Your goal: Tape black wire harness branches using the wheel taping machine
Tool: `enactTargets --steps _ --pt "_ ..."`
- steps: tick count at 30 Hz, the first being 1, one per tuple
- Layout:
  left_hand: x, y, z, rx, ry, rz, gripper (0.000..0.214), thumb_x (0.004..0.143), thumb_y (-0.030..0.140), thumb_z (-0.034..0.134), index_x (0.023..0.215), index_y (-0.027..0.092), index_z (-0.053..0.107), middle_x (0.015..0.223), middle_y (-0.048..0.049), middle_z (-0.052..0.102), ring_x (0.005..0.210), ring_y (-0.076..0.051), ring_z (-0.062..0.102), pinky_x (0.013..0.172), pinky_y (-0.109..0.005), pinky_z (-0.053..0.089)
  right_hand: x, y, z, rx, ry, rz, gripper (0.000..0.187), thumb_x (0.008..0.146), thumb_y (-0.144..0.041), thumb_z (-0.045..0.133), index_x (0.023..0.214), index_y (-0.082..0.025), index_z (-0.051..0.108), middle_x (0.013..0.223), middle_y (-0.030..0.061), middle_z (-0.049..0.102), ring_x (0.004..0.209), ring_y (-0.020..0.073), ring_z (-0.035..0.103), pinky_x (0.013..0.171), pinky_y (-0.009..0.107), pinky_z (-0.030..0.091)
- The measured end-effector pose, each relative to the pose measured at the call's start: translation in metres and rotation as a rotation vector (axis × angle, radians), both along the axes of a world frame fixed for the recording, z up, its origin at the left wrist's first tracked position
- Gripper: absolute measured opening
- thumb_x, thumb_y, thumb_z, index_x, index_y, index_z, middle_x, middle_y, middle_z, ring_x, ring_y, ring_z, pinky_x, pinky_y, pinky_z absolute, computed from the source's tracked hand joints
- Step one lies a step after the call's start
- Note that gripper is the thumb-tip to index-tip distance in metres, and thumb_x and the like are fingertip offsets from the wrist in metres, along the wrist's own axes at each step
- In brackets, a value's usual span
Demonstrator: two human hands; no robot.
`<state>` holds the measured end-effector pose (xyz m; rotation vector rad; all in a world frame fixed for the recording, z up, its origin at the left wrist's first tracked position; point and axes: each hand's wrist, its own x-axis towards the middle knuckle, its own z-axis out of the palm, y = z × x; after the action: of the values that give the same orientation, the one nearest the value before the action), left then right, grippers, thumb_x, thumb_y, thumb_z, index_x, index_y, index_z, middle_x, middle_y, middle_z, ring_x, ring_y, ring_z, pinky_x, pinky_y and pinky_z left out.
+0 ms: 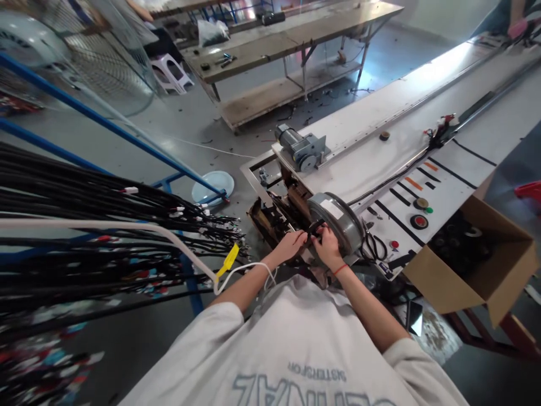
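Note:
My left hand point(291, 246) and my right hand point(327, 248) meet at the near end of a long white conveyor table point(380, 163). Both pinch a small black piece point(315, 228), perhaps a wire or tape, beside a grey round drum point(338, 217). The fingers of each hand are curled on it. A red band circles my right wrist. A white cable with a yellow tag point(228, 260) loops past my left forearm.
A rack of black wire harnesses point(105, 225) fills the left. Tape rolls point(419, 221), scissors point(374, 245) and a wire bundle point(437, 135) lie on the table. An open cardboard box point(486, 270) stands at right. A grey motor point(300, 148), a wooden bench point(287, 39) and a fan point(76, 51) lie beyond.

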<state>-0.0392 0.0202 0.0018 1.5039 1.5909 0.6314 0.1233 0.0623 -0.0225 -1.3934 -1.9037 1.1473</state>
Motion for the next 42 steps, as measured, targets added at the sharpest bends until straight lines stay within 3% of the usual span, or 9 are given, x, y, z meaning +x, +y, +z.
enactTargets --steps 5,12,19,25,29,35,37,39,42 --pt "-0.001 0.000 -0.008 0.070 -0.043 0.003 0.037 0.095 0.042 0.032 0.072 0.019 0.050 0.062 0.0016 0.052 0.062 -0.014 0.049 0.063 -0.026 0.039 0.009 0.000 0.001 0.103 0.040 0.045 0.005 0.084 -0.023 0.046 0.079 -0.025 0.046 0.099 0.0126 0.059 0.108 0.0285 0.053 0.099 0.046 0.040" --pt "-0.003 0.002 -0.022 0.095 -0.023 -0.080 0.036 0.097 0.040 0.034 0.071 0.019 0.050 0.063 0.0005 0.054 0.061 -0.015 0.051 0.062 -0.026 0.038 0.010 -0.004 0.011 0.003 0.143 0.086 0.020 0.084 -0.026 0.052 0.103 -0.023 0.049 0.089 0.0055 0.062 0.084 0.0224 0.061 0.086 0.040 0.049" --pt "0.003 0.000 -0.038 0.114 0.092 -0.147 0.034 0.098 0.036 0.037 0.074 0.019 0.052 0.067 -0.0013 0.058 0.061 -0.015 0.052 0.060 -0.026 0.037 -0.003 0.016 0.030 0.346 0.025 0.242 0.046 0.086 -0.017 0.045 0.132 -0.017 0.041 0.113 0.0136 0.061 0.106 0.0255 0.059 0.095 0.046 0.046" --pt "0.004 0.000 -0.034 0.105 0.107 -0.155 0.032 0.099 0.032 0.038 0.079 0.017 0.057 0.075 -0.0045 0.066 0.068 -0.016 0.059 0.065 -0.025 0.041 0.006 0.001 0.018 0.592 -0.063 0.190 0.022 0.092 -0.017 0.041 0.101 -0.020 0.061 0.105 0.0113 0.064 0.106 0.0248 0.057 0.096 0.043 0.045" --pt "0.010 -0.004 -0.021 0.133 0.252 -0.117 0.026 0.096 0.033 0.044 0.089 0.015 0.062 0.076 -0.0073 0.067 0.068 -0.019 0.061 0.067 -0.028 0.043 -0.002 0.003 0.010 0.623 -0.157 0.154 0.027 0.096 -0.024 0.043 0.078 -0.021 0.063 0.086 0.0086 0.064 0.097 0.0231 0.058 0.092 0.037 0.046" --pt "-0.006 -0.019 -0.031 0.023 -0.038 -0.147 0.030 0.091 0.040 0.048 0.092 0.016 0.065 0.080 -0.0041 0.069 0.073 -0.017 0.062 0.070 -0.025 0.046 0.003 -0.009 0.046 0.636 -0.130 0.237 0.027 0.094 -0.030 0.046 0.073 -0.021 0.061 0.099 0.0099 0.061 0.096 0.0217 0.059 0.089 0.038 0.048" --pt "-0.015 -0.032 -0.046 -0.119 -0.105 -0.241 0.037 0.091 0.046 0.045 0.081 0.016 0.064 0.072 -0.0027 0.066 0.070 -0.016 0.060 0.068 -0.024 0.045 0.040 -0.006 0.053 0.673 -0.081 0.127 0.018 0.091 -0.033 0.050 0.087 -0.022 0.063 0.115 0.0107 0.060 0.114 0.0258 0.054 0.099 0.045 0.043" --pt "-0.020 -0.046 -0.060 -0.157 -0.125 -0.245 0.044 0.092 0.051 0.041 0.075 0.016 0.061 0.070 -0.0020 0.063 0.069 -0.015 0.057 0.068 -0.024 0.044 0.094 0.007 0.045 0.604 -0.147 -0.373 0.026 0.088 -0.038 0.053 0.103 -0.018 0.061 0.124 0.0160 0.055 0.123 0.0303 0.048 0.105 0.051 0.037" --pt "-0.018 -0.063 -0.067 -0.106 -0.162 -0.121 0.050 0.093 0.056 0.034 0.071 0.017 0.055 0.067 -0.0006 0.057 0.066 -0.014 0.053 0.067 -0.025 0.043 0.176 0.033 0.008 0.068 -0.318 -1.015 0.062 0.075 -0.047 0.069 0.118 -0.006 0.053 0.126 0.0270 0.052 0.124 0.0377 0.046 0.105 0.053 0.035"
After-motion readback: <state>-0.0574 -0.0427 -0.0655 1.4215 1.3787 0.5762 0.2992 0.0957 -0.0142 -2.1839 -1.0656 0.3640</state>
